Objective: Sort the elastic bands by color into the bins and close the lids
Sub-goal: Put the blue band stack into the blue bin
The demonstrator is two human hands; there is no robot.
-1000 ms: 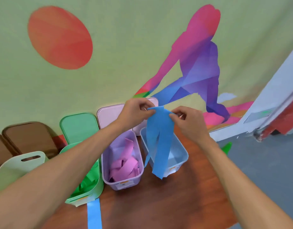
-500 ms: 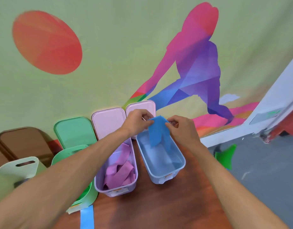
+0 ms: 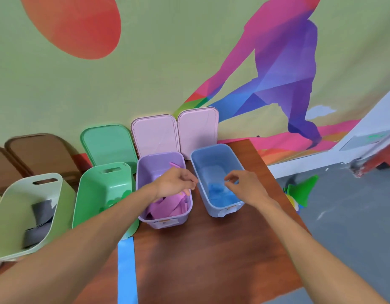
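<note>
Hovering over the open bins, both my hands are empty. My left hand point(image 3: 176, 185) hangs above the lilac plastic bin point(image 3: 158, 163), fingers loosely curled around nothing; lilac elastic bands point(image 3: 165, 207) lie piled inside it. My right hand point(image 3: 244, 187) is over the pale blue plastic bin point(image 3: 213, 156), thumb and fingers slack and slightly apart, gripping nothing. The blue elastic band point(image 3: 220, 195) lies crumpled on that bin's floor, just below my right fingertips. Left of these stand a green plastic bin point(image 3: 101, 189) and a sage plastic bin point(image 3: 14, 216) holding grey bands point(image 3: 42, 207). Two pink lids point(image 3: 155, 134) and a green lid point(image 3: 107, 143) lean against the wall behind. A flat blue strip point(image 3: 127, 270) lies on the brown wooden table point(image 3: 211, 249) beside my left forearm.
</note>
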